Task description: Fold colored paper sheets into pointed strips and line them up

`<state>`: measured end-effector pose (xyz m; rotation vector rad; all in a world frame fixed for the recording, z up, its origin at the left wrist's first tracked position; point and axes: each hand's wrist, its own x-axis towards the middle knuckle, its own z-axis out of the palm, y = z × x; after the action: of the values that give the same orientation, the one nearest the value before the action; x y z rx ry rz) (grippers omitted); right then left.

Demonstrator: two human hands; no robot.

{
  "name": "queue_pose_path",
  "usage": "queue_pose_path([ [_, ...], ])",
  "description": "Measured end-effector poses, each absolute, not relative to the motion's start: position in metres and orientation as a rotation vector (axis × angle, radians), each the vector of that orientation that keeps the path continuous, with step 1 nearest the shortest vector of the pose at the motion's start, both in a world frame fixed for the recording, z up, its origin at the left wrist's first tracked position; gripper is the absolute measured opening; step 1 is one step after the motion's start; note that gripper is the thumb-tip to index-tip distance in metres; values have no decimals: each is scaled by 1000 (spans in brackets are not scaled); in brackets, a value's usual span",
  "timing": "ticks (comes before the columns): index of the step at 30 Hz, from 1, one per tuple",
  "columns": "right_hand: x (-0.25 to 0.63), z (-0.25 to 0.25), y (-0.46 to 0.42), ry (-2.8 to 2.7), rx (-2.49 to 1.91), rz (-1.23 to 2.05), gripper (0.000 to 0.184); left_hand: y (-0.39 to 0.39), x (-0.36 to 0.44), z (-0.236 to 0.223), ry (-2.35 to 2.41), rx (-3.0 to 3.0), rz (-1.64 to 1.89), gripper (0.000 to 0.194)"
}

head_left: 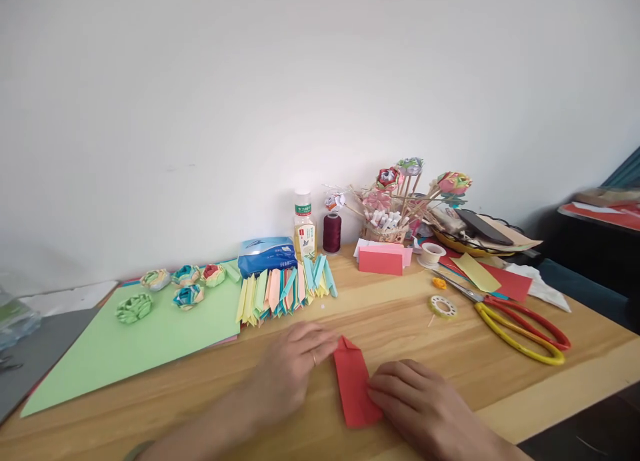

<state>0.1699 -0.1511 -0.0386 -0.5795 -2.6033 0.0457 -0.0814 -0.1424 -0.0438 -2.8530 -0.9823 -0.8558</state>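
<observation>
A red strip of paper [354,384] lies on the wooden table in front of me, its top corners folded in towards a point. My left hand [297,364] has its closed fingertips at the folded upper left corner, and a ring shows on one finger. At the lower right edge of the strip, my right hand [425,394] grips the paper with its fingers together and curled. Both thumbs are mostly hidden. Behind my left hand stands a row of folded paper strips [285,291] in yellow, green, orange and blue.
Several folded paper flowers [185,274] rest on green sheets [125,354] at left. Behind are a tissue pack [267,254], a glue bottle [305,234], a thread spool [332,233] and a flower basket [383,231]. Large scissors [520,324] and a tape roll [443,306] lie at right.
</observation>
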Motion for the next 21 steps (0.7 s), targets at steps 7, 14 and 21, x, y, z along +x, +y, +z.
queue_pose_path([
  [7,145,-41,-146,-2576,-778,-51,24,-168,-63,-52,-901,-2748,-720,29],
  [14,142,-36,-140,-2613,-753,60,14,-170,-75,-64,-872,-2673,-697,34],
  [21,140,-42,-137,-2622,-612,-56,23,-160,-83,-59,-963,-2873,-899,34],
])
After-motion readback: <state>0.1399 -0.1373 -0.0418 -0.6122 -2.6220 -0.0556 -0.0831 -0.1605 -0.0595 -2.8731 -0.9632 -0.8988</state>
